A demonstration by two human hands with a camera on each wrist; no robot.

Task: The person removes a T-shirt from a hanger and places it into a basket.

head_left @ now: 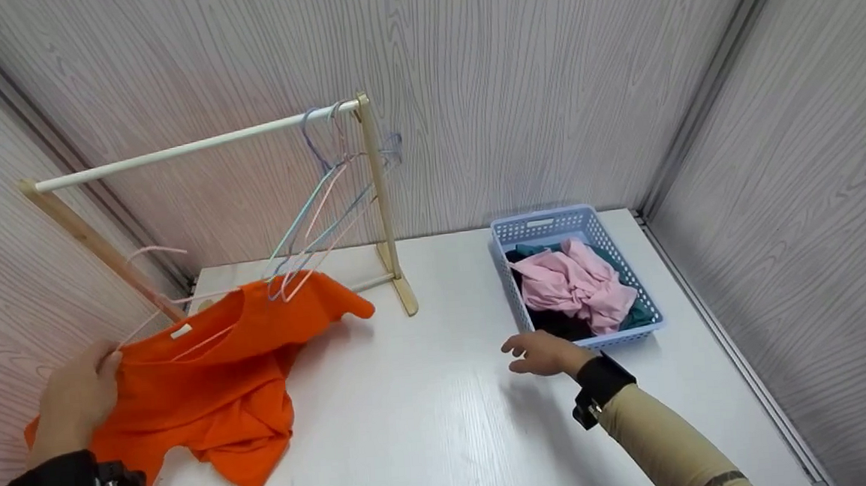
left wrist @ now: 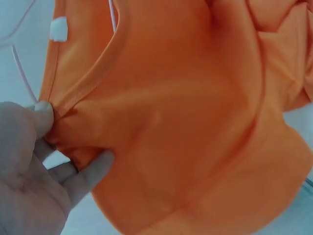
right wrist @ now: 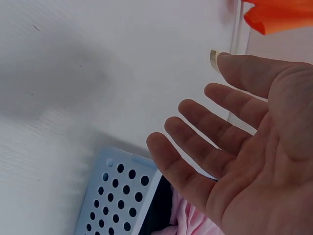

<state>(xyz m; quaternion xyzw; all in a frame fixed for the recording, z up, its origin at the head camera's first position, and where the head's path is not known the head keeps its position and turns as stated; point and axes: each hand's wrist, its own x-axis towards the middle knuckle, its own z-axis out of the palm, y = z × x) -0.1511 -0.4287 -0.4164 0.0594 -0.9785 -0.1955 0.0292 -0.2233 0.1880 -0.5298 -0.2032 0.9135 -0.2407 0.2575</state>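
Note:
My left hand [head_left: 77, 392] pinches the neckline of an orange shirt [head_left: 201, 392] together with the pink hanger [head_left: 214, 294] inside it. In the left wrist view, thumb and fingers grip the shirt's shoulder near its white neck label [left wrist: 58, 29]. The hanger's hook points up, apart from the rail. My right hand [head_left: 541, 353] hovers near the front left corner of a blue basket [head_left: 506, 276], its fingers spread and holding nothing. Inside the basket lie a pink garment [head_left: 574, 283] and dark green and black cloth.
A clothes rack with a white rail [head_left: 194, 146] and wooden posts stands at the back left. Several pastel hangers [head_left: 310, 205] hang at its right end. Walls [head_left: 468, 83] enclose the white table [head_left: 413, 409] behind and on both sides.

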